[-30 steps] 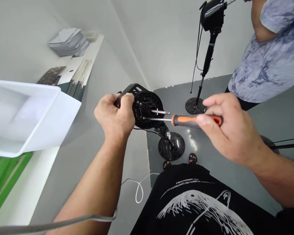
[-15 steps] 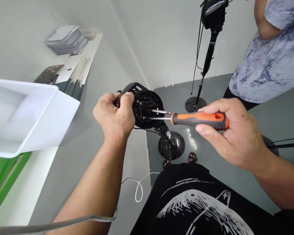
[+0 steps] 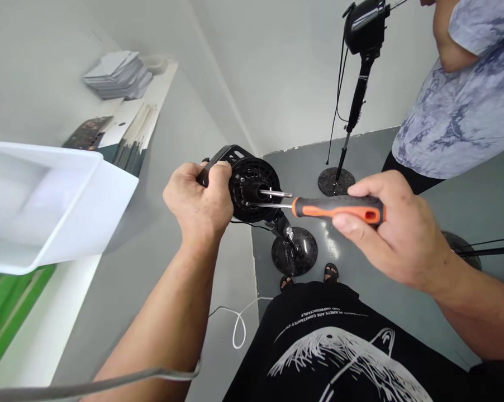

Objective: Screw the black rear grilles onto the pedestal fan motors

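My left hand (image 3: 198, 202) is closed round the back of a black fan motor housing (image 3: 247, 187), which sits on a stand with a round black base (image 3: 294, 250). A bare metal shaft (image 3: 276, 194) sticks out of the housing's front. My right hand (image 3: 389, 229) grips the orange and black handle of a screwdriver (image 3: 338, 207). The screwdriver's blade runs left and its tip meets the housing face just below the shaft.
A white plastic bin (image 3: 46, 206) stands at the left on a white ledge. Stacked cards (image 3: 118, 74) lie further back on it. Another person in a blue patterned shirt (image 3: 461, 106) stands at the right beside a second fan stand (image 3: 352, 111). A white cable (image 3: 237, 326) loops on the floor.
My right hand has shifted its fingers along the screwdriver handle, which has turned slightly. The tip stays on the housing and my left hand keeps its grip.
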Demonstrator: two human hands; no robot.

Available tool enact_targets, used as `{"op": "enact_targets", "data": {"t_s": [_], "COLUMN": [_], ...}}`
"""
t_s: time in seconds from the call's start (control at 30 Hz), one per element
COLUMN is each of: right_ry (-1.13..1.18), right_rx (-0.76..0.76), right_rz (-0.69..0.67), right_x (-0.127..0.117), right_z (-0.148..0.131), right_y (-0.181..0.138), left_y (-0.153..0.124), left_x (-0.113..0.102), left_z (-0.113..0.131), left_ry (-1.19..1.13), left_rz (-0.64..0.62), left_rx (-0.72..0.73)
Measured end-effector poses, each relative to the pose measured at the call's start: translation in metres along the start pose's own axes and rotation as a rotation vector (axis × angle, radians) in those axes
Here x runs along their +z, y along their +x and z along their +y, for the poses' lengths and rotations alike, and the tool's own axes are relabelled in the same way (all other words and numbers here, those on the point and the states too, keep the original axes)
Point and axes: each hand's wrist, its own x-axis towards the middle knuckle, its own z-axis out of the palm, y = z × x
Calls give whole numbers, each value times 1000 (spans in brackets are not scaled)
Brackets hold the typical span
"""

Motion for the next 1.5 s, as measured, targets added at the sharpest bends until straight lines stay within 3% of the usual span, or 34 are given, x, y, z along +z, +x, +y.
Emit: {"op": "enact_targets", "data": {"t_s": [0.07,0.13,0.27,0.33,0.4,0.47,0.6,0.67,0.73,0.83,1.03,1.1,1.2,1.27,1.4,1.5], "right_ry": [76,118,39,6,-48,-110,-26,34,29,41,62,35,9,24,163,265], "right_rx": [176,190,-251,-462,-547,-456,70,230,202,-30,-410,-318,34,175,180,38], "right_rz": [-85,-137,-19,-21,-58,-74,-111,-160,-98,19,-54,-21,3,-49,-109,-76], "right_x": [-3,-5,-2,1,2,0,-6,-6,-3,2,1,1,3,3,2,2], "right_z": [2,5,10,9,6,2,-1,1,4,4,1,3,6,10,16,14], "right_y": [2,1,-5,-7,-7,-6,4,7,5,-2,-1,4,11,11,-1,-9], "left_y": [0,1,2,3,3,2,1,0,0,-1,-1,-1,-1,-1,-1,-1], "left_x": [-1,-1,-1,-1,-1,-1,-1,-2,-3,-3,-3,-3,-2,-2,-2,-2], "left_z": [0,-1,-4,-5,-5,-4,-2,-1,0,1,1,1,1,1,3,5], "left_ry": [2,6,-10,-17,-17,-13,-7,-8,-5,6,8,8,7,15,22,24], "left_rz": [1,1,3,1,5,13,1,-3,-1,1,-8,-2,-4,-10,-8,-24], "left_rx": [-13,-18,-17,-21,-22,-28,-31,-27,-28,-19,-14,-15,-9,-10,-7,-14]}}
